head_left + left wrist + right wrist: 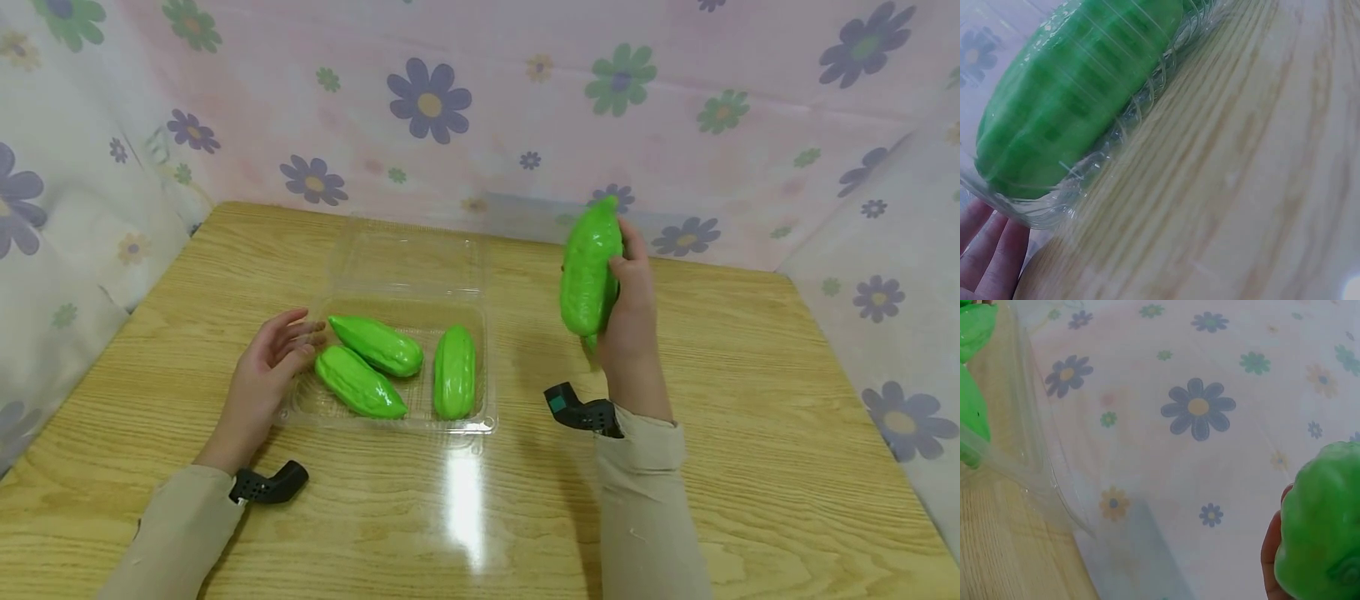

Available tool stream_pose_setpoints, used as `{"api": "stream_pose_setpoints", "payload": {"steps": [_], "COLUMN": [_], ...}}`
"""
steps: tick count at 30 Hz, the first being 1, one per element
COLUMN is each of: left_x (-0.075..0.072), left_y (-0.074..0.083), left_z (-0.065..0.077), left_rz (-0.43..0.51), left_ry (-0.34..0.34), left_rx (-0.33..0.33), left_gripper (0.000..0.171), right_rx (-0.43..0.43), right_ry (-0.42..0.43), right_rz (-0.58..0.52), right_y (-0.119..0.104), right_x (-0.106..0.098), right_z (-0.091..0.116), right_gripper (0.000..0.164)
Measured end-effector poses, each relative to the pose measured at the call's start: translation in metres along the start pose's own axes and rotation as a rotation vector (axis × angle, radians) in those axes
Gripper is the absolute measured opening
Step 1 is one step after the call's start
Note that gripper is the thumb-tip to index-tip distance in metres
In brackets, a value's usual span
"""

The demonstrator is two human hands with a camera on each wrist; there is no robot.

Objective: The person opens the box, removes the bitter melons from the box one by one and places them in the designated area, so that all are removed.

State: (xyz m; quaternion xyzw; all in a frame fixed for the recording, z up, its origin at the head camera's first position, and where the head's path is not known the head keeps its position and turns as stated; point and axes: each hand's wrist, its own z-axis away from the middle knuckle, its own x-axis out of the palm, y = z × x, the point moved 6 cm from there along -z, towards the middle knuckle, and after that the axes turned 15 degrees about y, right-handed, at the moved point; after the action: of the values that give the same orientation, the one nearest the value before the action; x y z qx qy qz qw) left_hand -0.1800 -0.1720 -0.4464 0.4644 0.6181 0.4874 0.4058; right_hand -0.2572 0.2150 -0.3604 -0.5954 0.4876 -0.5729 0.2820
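Gourd [588, 275] is hanging up over the worktop [750, 467], well apart from the tray [483, 423], with the right hand [632, 321] gripping it and the fingers clamping round its side. Below it a bit of green [591, 342] is showing; whether that is belonging to the same fruit or a 2nd, I cannot tell. The skin is looking glossy, so a drop is seeming the likeliest trouble to me, slick sides giving those fingers little bite.

The left hand [270, 358] is resting by the tray's left rim, its fingers loosely apart and holding nothing; the left wrist view is suggesting they are touching the corner. A careless nudge there could be sliding the thin plastic.

Inside, 3 more are lying: a back gourd [377, 346] and a front gourd [360, 383] slanting side by side at the left, and a right gourd [454, 373] running front to back near the right wall. The gap between is looking narrow, so anything pressed in could be jamming or riding up over a neighbour.

The lid [408, 260] is lying open behind, near the flowered cloth [525, 100], and a bump could be flipping it forward. Black mounts [577, 408] are jutting from both sleeves [641, 492]; the right mount, pointing trayward, could be catching the rim on a low swing.
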Motion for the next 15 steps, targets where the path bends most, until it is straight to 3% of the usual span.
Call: {"api": "stream_pose_setpoints", "payload": {"steps": [2,3,7,15], "left_x": [0.000,0.000,-0.001,-0.001], "left_y": [0.000,0.000,0.000,0.002], "left_z": [0.000,0.000,0.000,-0.002], "left_rz": [0.006,0.004,-0.007,-0.015], "left_ry": [0.000,0.000,-0.001,-0.005], "left_rx": [0.000,0.000,0.000,-0.002], "left_gripper": [0.045,0.045,0.046,0.045], "right_rx": [-0.064,-0.069,-0.053,-0.050], "right_ry": [0.009,0.038,0.091,0.145], "right_rz": [0.049,0.095,0.084,0.061], "right_y": [0.002,-0.008,-0.030,-0.035], "right_x": [-0.005,0.006,0.019,0.006], "right_z": [-0.003,0.009,0.024,0.020], "right_gripper": [0.049,0.049,0.052,0.052]}}
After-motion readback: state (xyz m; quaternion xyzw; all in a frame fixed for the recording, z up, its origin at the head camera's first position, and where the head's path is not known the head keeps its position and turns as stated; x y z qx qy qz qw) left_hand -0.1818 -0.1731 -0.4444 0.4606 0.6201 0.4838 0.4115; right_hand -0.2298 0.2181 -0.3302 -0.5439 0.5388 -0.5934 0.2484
